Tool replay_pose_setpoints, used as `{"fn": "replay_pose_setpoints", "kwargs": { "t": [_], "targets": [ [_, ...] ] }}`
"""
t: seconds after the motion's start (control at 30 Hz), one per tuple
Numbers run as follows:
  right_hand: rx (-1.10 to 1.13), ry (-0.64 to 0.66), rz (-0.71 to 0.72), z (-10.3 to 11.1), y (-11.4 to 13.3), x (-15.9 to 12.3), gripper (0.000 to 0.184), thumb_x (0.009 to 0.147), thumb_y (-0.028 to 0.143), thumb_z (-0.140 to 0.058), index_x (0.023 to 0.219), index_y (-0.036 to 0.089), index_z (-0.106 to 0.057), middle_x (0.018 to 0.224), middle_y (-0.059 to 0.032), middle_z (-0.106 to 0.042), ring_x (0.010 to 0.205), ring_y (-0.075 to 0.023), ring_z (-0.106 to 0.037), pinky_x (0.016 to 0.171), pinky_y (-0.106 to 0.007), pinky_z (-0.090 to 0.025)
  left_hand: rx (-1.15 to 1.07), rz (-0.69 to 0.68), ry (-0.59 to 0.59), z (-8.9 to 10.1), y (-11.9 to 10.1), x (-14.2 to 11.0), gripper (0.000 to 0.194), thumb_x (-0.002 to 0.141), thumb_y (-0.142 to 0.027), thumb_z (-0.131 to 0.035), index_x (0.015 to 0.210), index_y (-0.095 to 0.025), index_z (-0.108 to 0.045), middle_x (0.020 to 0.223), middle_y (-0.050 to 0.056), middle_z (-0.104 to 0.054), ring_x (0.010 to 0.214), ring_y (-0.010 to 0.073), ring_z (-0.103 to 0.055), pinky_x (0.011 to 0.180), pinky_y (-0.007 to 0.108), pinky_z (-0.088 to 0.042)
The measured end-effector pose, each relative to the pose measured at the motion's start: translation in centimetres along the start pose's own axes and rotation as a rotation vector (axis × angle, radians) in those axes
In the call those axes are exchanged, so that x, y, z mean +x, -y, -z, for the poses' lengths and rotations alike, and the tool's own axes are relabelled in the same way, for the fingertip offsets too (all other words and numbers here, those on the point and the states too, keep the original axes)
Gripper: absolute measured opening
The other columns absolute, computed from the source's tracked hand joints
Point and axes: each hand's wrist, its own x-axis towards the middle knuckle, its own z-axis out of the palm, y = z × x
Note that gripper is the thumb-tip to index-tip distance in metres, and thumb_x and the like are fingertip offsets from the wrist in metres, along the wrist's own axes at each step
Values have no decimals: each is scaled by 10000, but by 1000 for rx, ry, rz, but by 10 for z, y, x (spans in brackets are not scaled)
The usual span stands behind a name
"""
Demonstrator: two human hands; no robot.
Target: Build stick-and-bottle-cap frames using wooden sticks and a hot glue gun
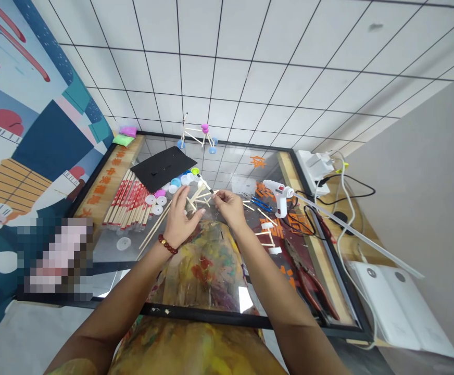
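A small frame of pale wooden sticks [199, 199] stands on the glass-topped table [110, 250] between my hands. My left hand [180, 221], with a beaded bracelet at its wrist, is beside the frame's left side. Its fingers are stretched and its thumb is apart; whether it touches the frame I cannot tell. My right hand [229, 205] pinches the lower end of a short pale stick with dark ends [205, 182], which leans up and left over the frame. Plastic bottle caps [176, 182] lie just behind my left hand.
Bundled chopsticks [127, 200] and a black sheet [163, 167] lie left. A finished-looking stick model [196, 133] stands at the back. Right are a white glue gun [279, 195], blue tweezers-like tool [261, 203], pliers [309, 276], another stick frame [266, 238] and cables [342, 192].
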Motion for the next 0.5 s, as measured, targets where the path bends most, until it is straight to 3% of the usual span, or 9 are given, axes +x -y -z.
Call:
{"fn": "replay_pose_setpoints", "kwargs": {
  "t": [0.1,0.27,0.5],
  "targets": [
    [16,7,-6,1,1,-1,341,732,474,-625,849,161,-696,640,14,-597,542,-126,-499,530,-246,-410,1,5,-6,0,0,0,676,858,-372,-671,1452,-204,-394,1466,168,-464,1397,291,-444,1161,477,-390],
    [37,-7,-11,3,2,-4,377,762,485,-609,880,147,-728,653,-1,-615,533,-130,-516,538,-258,-423,-37,-45,-44,2,-5,2,504,929,-371,-581,1395,-204,-482,1435,150,-508,1362,261,-485,1147,444,-406],
    [112,1,-27,2,2,-4,293,697,452,-671,745,167,-712,579,28,-563,513,-113,-460,532,-254,-378,-45,-27,-98,-2,-8,4,393,940,-343,-564,1299,-183,-577,1372,148,-557,1296,244,-544,1103,412,-449]
  ]
}}
